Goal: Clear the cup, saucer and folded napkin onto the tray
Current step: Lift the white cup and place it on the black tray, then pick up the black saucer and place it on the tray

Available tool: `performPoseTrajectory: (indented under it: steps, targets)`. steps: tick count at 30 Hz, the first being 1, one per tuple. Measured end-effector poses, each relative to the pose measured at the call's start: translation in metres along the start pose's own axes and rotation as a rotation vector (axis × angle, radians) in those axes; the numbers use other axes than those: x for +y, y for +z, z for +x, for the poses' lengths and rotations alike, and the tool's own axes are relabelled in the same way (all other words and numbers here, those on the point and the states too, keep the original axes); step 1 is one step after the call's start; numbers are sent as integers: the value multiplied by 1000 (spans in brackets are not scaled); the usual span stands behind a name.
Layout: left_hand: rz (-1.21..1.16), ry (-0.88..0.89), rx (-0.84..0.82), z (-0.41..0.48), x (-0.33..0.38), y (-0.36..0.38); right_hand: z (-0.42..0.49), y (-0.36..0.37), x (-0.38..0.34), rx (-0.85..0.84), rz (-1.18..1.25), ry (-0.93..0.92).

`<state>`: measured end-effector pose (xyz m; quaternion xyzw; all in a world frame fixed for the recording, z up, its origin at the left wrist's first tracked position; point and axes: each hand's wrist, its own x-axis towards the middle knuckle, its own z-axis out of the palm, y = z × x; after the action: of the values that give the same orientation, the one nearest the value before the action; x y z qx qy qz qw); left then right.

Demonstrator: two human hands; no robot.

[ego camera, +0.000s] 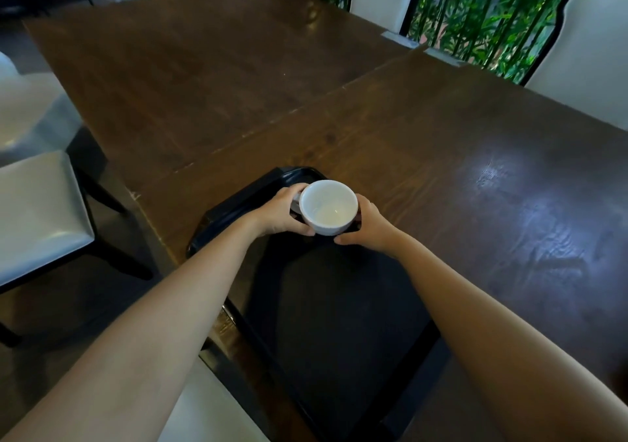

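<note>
Two bare forearms reach forward over a black tray [217, 215] lying on the dark wooden desk [441, 156]. The left hand [283, 212] and right hand [368, 227] clasp a white cup [328, 207] between them, above the tray's far end. A pale chair [40, 200] stands left.

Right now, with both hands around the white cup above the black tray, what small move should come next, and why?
Probably lower the cup straight down onto the tray and let go. The left hand and right hand already hold it over the tray's far end. The saucer and napkin are not clearly visible, so their state cannot be judged.
</note>
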<state>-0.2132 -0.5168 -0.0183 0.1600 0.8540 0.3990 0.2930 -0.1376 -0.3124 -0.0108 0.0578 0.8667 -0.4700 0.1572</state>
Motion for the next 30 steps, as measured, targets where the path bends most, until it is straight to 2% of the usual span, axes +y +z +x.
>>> performPoseTrajectory:
  steps: [7,10,13,21,26,30]
  targets:
    - [486,-155,-113,-8,43,-44,-27,-59,-25,-214,-367,168]
    - [561,-164,-180,-14,79,-62,-46,-90,-44,-293,-586,247]
    - [552,-146,-214,-21,125,-73,-68,-126,-67,-322,-634,338]
    - [768,99,-274,-35,258,-35,-147,-213,-109,-188,-656,437]
    - [927,216,-338,-44,342,10,-220,-263,-108,-29,-639,522]
    - [957,345,-369,-50,400,56,-282,-298,-97,59,-644,582]
